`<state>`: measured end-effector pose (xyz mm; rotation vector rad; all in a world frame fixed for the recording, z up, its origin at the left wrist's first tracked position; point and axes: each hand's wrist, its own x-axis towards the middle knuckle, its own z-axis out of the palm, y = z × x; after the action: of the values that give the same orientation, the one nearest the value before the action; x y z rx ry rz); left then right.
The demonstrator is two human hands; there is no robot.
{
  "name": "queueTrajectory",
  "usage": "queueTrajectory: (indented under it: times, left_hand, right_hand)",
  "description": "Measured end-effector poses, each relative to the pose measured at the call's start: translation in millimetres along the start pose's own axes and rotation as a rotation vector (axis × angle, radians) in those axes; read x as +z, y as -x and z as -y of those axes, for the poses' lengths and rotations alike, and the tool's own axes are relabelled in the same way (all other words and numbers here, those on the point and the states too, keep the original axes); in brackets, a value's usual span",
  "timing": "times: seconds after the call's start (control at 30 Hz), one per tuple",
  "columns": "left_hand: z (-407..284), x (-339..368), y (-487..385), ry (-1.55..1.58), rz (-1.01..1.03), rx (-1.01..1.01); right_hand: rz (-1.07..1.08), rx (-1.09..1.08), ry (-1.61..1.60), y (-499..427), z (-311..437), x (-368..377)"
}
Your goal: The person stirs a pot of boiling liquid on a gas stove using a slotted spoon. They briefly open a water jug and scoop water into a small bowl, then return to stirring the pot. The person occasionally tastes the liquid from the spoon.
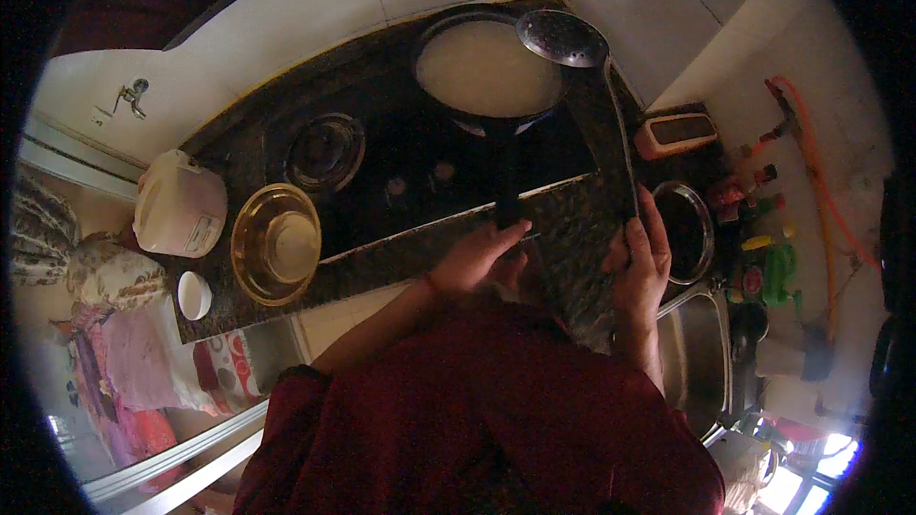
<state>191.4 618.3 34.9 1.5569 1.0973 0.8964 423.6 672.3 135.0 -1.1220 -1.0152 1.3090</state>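
A wide dark pan (465, 109) stands at the back of the black cooktop, filled with a pale, smooth liquid (486, 68). Its long black handle (506, 172) points toward me. My left hand (490, 254) is closed around the near end of that handle. In my right hand (644, 247) is the thin shaft of a metal skimmer (562, 38), held upright over the counter. The skimmer's round head is above the right rim of the pan and partly covers it in view. Where the right fingers wrap the shaft, its lower end is hidden.
A second burner (325, 151) lies left of the pan. Further left are a gold-coloured basin (247, 257) with a pale round item inside, a rice cooker (179, 207) and a white bowl (195, 295). An orange-rimmed container (676, 134), bottles (776, 275) and a steel sink (690, 365) occupy the right.
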Motion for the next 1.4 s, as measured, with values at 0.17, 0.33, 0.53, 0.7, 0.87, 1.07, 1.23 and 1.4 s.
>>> queueTrajectory:
  times: [0.17,0.33,0.53,0.7,0.87,1.07,1.23,1.4]
  left_hand:
    - [24,-20,20,0.053,-0.008,0.103]
    - [29,-53,45,-0.04,-0.007,0.117]
    - [31,-79,62,-0.061,-0.032,0.261]
    - [1,-95,63,0.489,-0.006,-0.331]
    - [-38,-131,40,0.166,-0.133,-0.115]
    - [-75,-174,-41,-0.78,-0.526,0.409]
    - [-104,-185,-99,-1.148,-0.53,0.376]
    - [-98,-187,-140,-1.284,-0.544,0.211]
  right_hand:
    - [0.013,-0.029,0.006,7,-2,22]
    - [-0.056,-0.091,0.086,14,-11,45]
    - [-0.116,0.033,0.226,17,-1,53]
    - [-0.176,-0.064,0.112,25,5,72]
    - [-0.169,0.0,-0.051,26,19,84]
    - [-0.123,0.059,-0.164,27,31,83]
    - [-0.013,0.037,-0.155,17,39,75]
    - [-0.059,0.059,-0.129,8,44,76]
